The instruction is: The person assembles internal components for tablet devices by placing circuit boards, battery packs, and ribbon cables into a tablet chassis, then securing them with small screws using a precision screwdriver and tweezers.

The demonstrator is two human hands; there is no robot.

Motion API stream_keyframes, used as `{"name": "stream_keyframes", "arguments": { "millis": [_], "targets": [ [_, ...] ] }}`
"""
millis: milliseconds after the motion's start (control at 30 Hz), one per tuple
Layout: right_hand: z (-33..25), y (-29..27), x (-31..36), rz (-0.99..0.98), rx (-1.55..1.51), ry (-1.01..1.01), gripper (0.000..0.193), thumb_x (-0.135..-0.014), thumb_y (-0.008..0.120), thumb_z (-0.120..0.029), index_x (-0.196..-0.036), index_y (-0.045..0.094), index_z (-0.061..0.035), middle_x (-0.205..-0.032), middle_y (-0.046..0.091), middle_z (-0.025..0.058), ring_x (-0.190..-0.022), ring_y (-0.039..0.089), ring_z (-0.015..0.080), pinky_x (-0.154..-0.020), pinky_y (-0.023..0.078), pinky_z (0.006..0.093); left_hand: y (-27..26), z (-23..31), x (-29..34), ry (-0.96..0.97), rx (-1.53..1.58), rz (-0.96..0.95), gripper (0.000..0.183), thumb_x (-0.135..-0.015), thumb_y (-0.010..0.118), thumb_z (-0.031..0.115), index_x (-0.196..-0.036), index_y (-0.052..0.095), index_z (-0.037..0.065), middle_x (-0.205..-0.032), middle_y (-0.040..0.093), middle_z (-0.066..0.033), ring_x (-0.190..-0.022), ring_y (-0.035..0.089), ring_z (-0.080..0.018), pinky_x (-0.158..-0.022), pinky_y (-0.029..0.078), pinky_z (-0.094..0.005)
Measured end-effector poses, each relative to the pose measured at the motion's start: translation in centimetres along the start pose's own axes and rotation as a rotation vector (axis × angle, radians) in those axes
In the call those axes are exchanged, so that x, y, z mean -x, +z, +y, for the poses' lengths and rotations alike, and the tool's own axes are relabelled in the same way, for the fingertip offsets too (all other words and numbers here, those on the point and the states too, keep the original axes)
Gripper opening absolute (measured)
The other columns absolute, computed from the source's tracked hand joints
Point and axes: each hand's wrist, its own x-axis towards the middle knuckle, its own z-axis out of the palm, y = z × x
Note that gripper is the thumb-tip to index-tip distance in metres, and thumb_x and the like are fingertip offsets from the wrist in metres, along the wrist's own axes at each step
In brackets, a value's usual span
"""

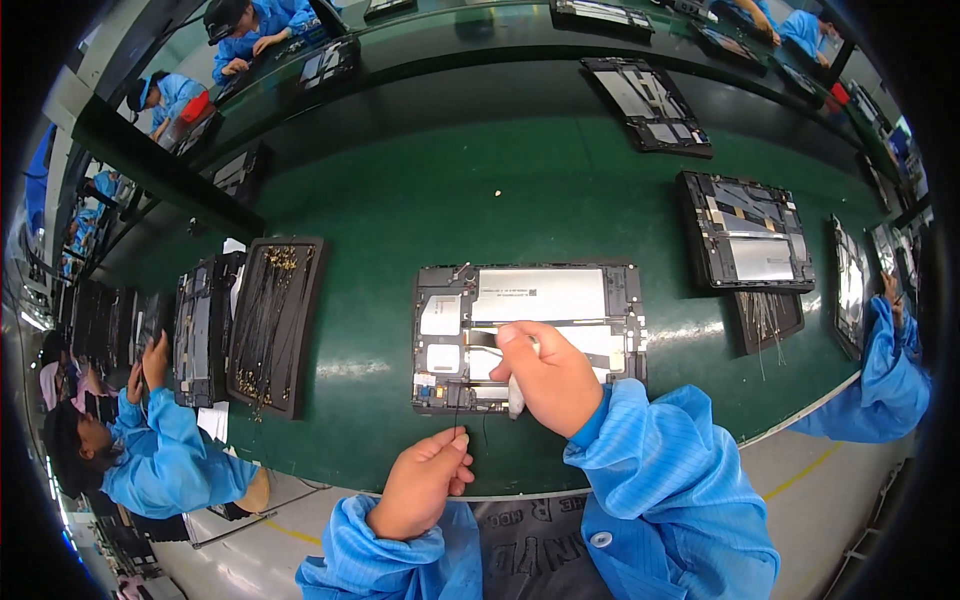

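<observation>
An opened tablet [535, 295] lies on the green table in front of me, with silver battery panels and black internal parts showing. At its near left edge, my left hand [425, 482] is closed in a pinch on a thin black cable [457, 420] that runs up to the tablet. My right hand [552, 380] is over the tablet's lower middle, fingers wrapped round a small white object [515, 398] that pokes out below them. The palm and fingers hide most of that object, so its kind is unclear. Another short dark wire hangs beside the cable.
On the left, a dark foam tray [310, 330] holds several thin cables with gold-coloured ends, beside a tablet stack [200, 335]. To the right, stacked opened tablets [750, 240] sit over another cable tray [780, 325]. Another tablet [650, 105] lies farther back. Co-workers sit at both sides.
</observation>
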Motion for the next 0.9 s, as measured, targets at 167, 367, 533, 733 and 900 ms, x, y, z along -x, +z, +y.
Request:
{"name": "stream_keyframes", "arguments": {
  "millis": [167,367,533,733,900],
  "targets": [
    [0.9,-0.8,-1.7,-0.185,0.778,-0.275,0.029,-0.079,0.045,-0.026,-0.099,0.052,-0.0057,-0.08,0.058,0.0159,-0.064,0.057,0.0256,-0.061,0.045,0.0337,1.5,0.7,-0.5,-0.021,-0.061,-0.014,0.027,-0.08,0.052,0.017,-0.101,0.048,0.001,-0.068,0.05,-0.0018,-0.053,0.048,-0.0077,-0.047,0.036,-0.0199],
    [-1.2,1.1,-3.2,-0.469,0.905,-0.079,0.024,-0.067,0.047,-0.013,-0.086,0.056,-0.0002,-0.084,0.056,0.0197,-0.08,0.055,0.0311,-0.073,0.042,0.0377,0.7,0.9,-0.8,-0.011,-0.043,0.075,0.017,-0.083,0.047,0.018,-0.085,0.049,0.001,-0.069,0.052,-0.0081,-0.057,0.046,-0.0153,-0.047,0.037,-0.0229],
    [0.4,-7.7,0.5,0.109,0.276,-0.13,0.024,-0.081,0.04,-0.021,-0.09,0.054,-0.0046,-0.084,0.056,0.0116,-0.076,0.055,0.0257,-0.071,0.043,0.0344,1.6,0.8,-0.6,-0.017,0.033,-0.019,0.033,-0.084,0.043,0.032,-0.096,0.046,0.002,-0.078,0.052,-0.0068,-0.058,0.048,-0.0141,-0.047,0.037,-0.0219],
    [4.0,-19.8,11.5,0.971,0.598,0.029,0.039,-0.077,0.051,-0.031,-0.105,0.05,-0.0032,-0.091,0.056,0.0152,-0.088,0.053,0.0232,-0.078,0.041,0.0301,0.4,1.5,-0.7,0.001,0.047,-0.034,0.04,-0.083,0.041,0.037,-0.1,0.044,0.001,-0.075,0.053,-0.0059,-0.059,0.048,-0.0144,-0.049,0.038,-0.0235],
    [5.5,-20.6,12.6,1.117,0.639,0.115,0.035,-0.078,0.047,-0.03,-0.1,0.053,-0.0025,-0.095,0.054,0.0184,-0.092,0.049,0.0288,-0.079,0.039,0.0337,2.2,1.7,-0.6,-0.009,-0.066,-0.039,0.038,-0.082,0.044,0.036,-0.098,0.045,0.001,-0.075,0.053,-0.0061,-0.059,0.049,-0.0131,-0.049,0.038,-0.0222]
  ]
}}
